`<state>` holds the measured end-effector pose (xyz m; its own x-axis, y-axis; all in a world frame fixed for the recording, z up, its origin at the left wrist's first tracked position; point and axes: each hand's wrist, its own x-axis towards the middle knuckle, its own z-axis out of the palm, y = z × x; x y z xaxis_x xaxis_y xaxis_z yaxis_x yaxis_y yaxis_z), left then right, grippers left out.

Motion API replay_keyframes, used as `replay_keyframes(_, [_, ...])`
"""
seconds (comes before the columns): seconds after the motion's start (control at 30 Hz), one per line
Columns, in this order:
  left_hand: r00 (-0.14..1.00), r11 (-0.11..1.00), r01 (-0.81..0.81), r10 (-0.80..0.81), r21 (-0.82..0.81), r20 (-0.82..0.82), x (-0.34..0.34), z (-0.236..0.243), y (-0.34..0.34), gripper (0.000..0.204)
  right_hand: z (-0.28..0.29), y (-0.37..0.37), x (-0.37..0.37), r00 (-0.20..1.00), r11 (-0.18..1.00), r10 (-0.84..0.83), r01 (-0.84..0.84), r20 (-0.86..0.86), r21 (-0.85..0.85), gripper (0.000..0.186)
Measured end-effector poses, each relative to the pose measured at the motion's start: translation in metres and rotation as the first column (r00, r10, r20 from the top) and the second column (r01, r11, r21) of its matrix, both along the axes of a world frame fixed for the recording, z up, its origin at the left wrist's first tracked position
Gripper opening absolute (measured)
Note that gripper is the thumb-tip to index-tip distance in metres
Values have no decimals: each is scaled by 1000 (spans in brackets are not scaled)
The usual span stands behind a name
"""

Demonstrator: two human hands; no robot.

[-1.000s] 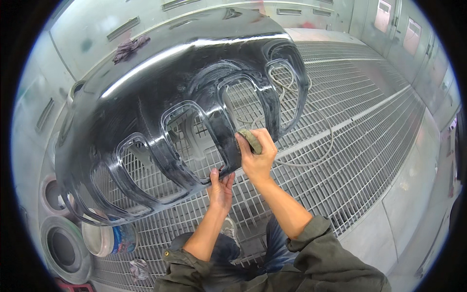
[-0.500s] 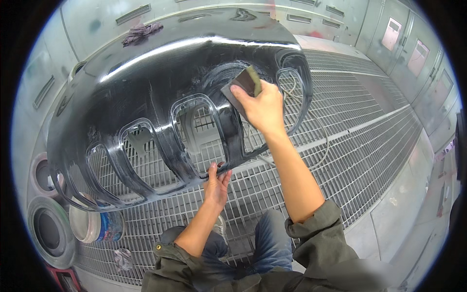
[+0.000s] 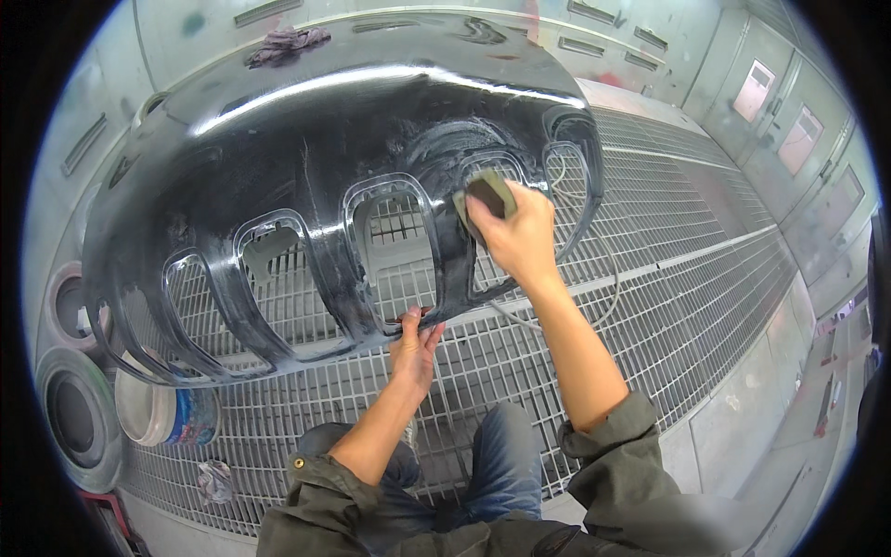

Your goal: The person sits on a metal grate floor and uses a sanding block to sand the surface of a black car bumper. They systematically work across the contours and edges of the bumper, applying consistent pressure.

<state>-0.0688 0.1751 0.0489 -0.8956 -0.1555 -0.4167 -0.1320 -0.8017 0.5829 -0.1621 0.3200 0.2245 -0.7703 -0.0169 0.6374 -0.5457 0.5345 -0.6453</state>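
Note:
A large glossy black car body panel (image 3: 278,148), like a hood with a row of grille slots, spreads in front of me. Wet, cloudy smears mark its surface around the slots. My right hand (image 3: 527,237) is closed on a sanding pad (image 3: 492,192), dark with an olive-green layer. It presses the pad against the bar between two slots on the right. My left hand (image 3: 414,355) grips the panel's lower edge below a middle slot, thumb on top. Some of its fingers are hidden behind the edge.
A crumpled purple-grey rag (image 3: 288,45) lies on top of the panel. At lower left stand a bucket (image 3: 144,413) and a round tyre-like object (image 3: 79,418), near a crumpled wad (image 3: 215,483). Metal grating (image 3: 687,306) forms the floor, with a thin hose (image 3: 616,269) on it.
My right hand has moved the sanding pad down and slightly right, from above the slots onto the bar between them. The left hand keeps its hold on the edge.

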Motion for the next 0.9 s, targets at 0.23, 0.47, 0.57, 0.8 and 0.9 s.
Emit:
replay_keyframes(0.23, [999, 999, 35, -35, 5, -32, -3, -3, -9, 47, 7, -16, -11, 987, 988, -152, 153, -48, 18, 24])
replay_keyframes(0.47, [999, 999, 34, -35, -15, -37, -2, -11, -10, 48, -75, -10, 43, 988, 973, -56, 21, -147, -228, 10])
replay_keyframes(0.57, [999, 999, 46, -46, -13, -28, -4, -5, -4, 47, -132, -11, 55, 956, 970, -174, 126, -235, -208, 14])
replay_keyframes(0.8, [998, 1000, 14, -16, -23, -55, -7, -9, -5, 43, -149, -12, 47, 933, 963, -187, 112, -309, -244, 20])
replay_keyframes(0.9, [998, 999, 12, -14, -33, -53, -3, -6, -5, 42, -115, -20, 37, 893, 956, -237, 143, -382, -257, 25])
